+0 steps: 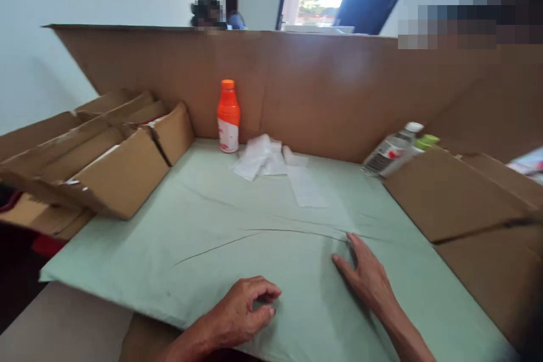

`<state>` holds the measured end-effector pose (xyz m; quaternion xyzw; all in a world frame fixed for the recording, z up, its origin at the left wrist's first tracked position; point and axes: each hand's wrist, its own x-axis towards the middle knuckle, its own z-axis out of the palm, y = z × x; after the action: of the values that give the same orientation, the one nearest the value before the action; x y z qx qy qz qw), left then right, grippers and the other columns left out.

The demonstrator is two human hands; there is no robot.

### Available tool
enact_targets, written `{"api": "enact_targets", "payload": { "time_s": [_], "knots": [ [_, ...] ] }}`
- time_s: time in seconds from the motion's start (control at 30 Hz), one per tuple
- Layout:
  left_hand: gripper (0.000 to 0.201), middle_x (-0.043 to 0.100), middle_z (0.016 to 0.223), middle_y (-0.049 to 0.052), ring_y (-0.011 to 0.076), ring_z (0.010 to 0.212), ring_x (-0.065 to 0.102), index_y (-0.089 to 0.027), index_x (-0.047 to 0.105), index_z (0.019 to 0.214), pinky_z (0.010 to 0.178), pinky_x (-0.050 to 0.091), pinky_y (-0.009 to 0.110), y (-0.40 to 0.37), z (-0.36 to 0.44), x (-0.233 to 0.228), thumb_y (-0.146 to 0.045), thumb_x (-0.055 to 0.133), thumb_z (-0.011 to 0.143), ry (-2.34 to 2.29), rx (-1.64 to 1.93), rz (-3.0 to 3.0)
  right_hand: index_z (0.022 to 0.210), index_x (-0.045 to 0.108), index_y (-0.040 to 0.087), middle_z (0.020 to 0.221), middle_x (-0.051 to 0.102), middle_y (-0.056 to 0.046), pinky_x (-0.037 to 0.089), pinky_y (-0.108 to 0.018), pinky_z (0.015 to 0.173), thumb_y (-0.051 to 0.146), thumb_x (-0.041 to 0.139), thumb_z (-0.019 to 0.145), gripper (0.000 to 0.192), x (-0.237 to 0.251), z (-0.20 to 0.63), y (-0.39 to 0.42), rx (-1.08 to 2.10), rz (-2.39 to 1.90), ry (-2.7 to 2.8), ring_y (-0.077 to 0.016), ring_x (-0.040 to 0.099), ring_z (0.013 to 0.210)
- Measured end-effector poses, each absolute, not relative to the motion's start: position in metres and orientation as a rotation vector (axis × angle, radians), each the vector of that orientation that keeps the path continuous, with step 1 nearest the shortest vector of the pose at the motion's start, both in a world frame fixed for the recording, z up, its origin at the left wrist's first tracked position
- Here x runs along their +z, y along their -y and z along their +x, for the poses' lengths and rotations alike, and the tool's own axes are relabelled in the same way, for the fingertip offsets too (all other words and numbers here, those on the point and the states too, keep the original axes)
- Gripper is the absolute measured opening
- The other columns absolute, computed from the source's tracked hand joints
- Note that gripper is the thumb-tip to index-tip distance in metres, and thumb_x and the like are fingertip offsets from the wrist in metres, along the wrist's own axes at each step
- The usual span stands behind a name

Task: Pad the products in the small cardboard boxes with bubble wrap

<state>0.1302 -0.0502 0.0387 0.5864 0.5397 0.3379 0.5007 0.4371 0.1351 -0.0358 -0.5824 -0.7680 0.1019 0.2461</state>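
Observation:
My left hand (241, 311) rests near the front edge of a pale green cloth (178, 226), fingers curled under, holding nothing that I can see. My right hand (367, 274) lies flat on the cloth to the right, fingers spread and pointing left, beside a long crease. Farther back lie crumpled white papers (265, 161) and a flat white sheet (307, 186). An orange bottle (228, 116) with an orange cap stands upright against the cardboard back wall.
An open cardboard box (119, 172) sits at the left edge. Another cardboard box (449, 195) stands at the right, with a clear bottle (392, 150) and a green-capped item (426, 141) leaning on it. A cardboard partition (339, 85) walls the back. A person is behind it.

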Motion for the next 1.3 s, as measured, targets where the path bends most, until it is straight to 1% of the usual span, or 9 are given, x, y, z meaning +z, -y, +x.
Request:
{"api": "enact_targets", "payload": {
  "time_s": [0.17,0.37,0.47,0.57,0.67,0.8,0.97,1.17,1.3],
  "knots": [
    [0.035,0.075,0.114,0.008,0.0231,0.107,0.068,-0.022,0.075,0.112,0.095,0.053,0.033,0.08,0.067,0.044,-0.023,0.056,0.083,-1.609,1.047,1.384,0.141,0.052,0.015,0.147,0.055,-0.021,0.038,-0.062,0.112,0.059,0.055,0.079,0.077,-0.01,0.333,-0.246,0.449,-1.597,2.049,-0.0423,0.05,0.136],
    [0.031,0.067,0.129,0.014,0.0308,0.123,0.06,-0.023,0.071,0.117,0.109,0.046,0.051,0.087,-0.052,0.102,-0.033,0.056,0.091,-2.467,1.387,1.664,0.138,0.053,0.014,0.133,0.065,-0.02,0.052,-0.05,0.1,0.059,0.059,0.077,0.076,0.0,0.253,-0.26,0.833,-1.252,1.848,-0.032,0.068,0.112],
    [0.039,0.059,0.139,0.017,0.0359,0.135,0.05,-0.019,0.064,0.126,0.115,0.038,0.057,0.07,-0.106,0.144,-0.034,0.055,0.092,-2.852,1.191,1.803,0.121,0.064,0.015,0.116,0.072,-0.016,0.052,-0.051,0.1,0.053,0.059,0.077,0.059,-0.018,0.258,-0.244,0.734,-1.239,1.771,-0.0295,0.07,0.103],
    [0.051,0.057,0.14,0.019,0.0396,0.138,0.048,-0.013,0.05,0.141,0.112,0.038,0.06,0.046,-0.141,0.173,-0.032,0.049,0.094,-3.121,0.701,1.611,0.111,0.068,0.017,0.11,0.075,-0.014,0.053,-0.049,0.099,0.05,0.058,0.077,0.048,-0.029,0.267,-0.232,0.71,-1.24,1.778,-0.0277,0.07,0.099],
    [0.054,0.067,0.112,0.011,0.0409,0.119,0.063,-0.009,0.038,0.148,0.095,0.049,0.059,0.029,-0.153,0.183,-0.029,0.032,0.099,-3.076,0.174,1.382,0.107,0.07,0.016,0.106,0.076,-0.013,0.054,-0.047,0.096,0.048,0.058,0.078,0.045,-0.029,0.27,-0.229,0.695,-1.241,1.788,-0.0265,0.07,0.096],
    [0.058,0.066,0.093,0.003,0.0369,0.106,0.07,-0.016,0.034,0.154,0.086,0.053,0.053,0.03,-0.142,0.177,-0.025,0.02,0.099,-2.986,0.043,1.516,0.104,0.071,0.016,0.105,0.076,-0.012,0.055,-0.045,0.094,0.046,0.055,0.079,0.042,-0.025,0.267,-0.231,0.682,-1.22,1.785,-0.0252,0.07,0.094],
    [0.056,0.074,0.1,0.015,0.0313,0.093,0.073,-0.014,0.053,0.144,0.084,0.056,0.044,0.053,-0.101,0.16,-0.025,0.036,0.091,-2.783,0.349,1.865,0.096,0.072,0.016,0.102,0.075,-0.013,0.054,-0.046,0.094,0.044,0.053,0.078,0.038,-0.021,0.266,-0.23,0.705,-1.172,1.785,-0.026,0.068,0.093],
    [0.047,0.077,0.103,0.008,0.022,0.093,0.072,-0.022,0.062,0.136,0.085,0.057,0.035,0.07,-0.022,0.16,-0.021,0.044,0.093,-2.08,0.76,2.336,0.093,0.072,0.017,0.103,0.074,-0.013,0.052,-0.044,0.095,0.039,0.052,0.078,0.034,-0.02,0.264,-0.227,0.727,-1.169,1.778,-0.0258,0.066,0.095],
    [0.043,0.076,0.113,0.007,0.0244,0.107,0.07,-0.025,0.064,0.131,0.096,0.056,0.04,0.081,0.009,0.169,-0.015,0.055,0.091,-1.854,0.924,2.504,0.091,0.073,0.018,0.101,0.075,-0.011,0.051,-0.042,0.095,0.035,0.052,0.078,0.03,-0.019,0.264,-0.224,0.737,-1.174,1.759,-0.0247,0.066,0.094]
  ]
}}
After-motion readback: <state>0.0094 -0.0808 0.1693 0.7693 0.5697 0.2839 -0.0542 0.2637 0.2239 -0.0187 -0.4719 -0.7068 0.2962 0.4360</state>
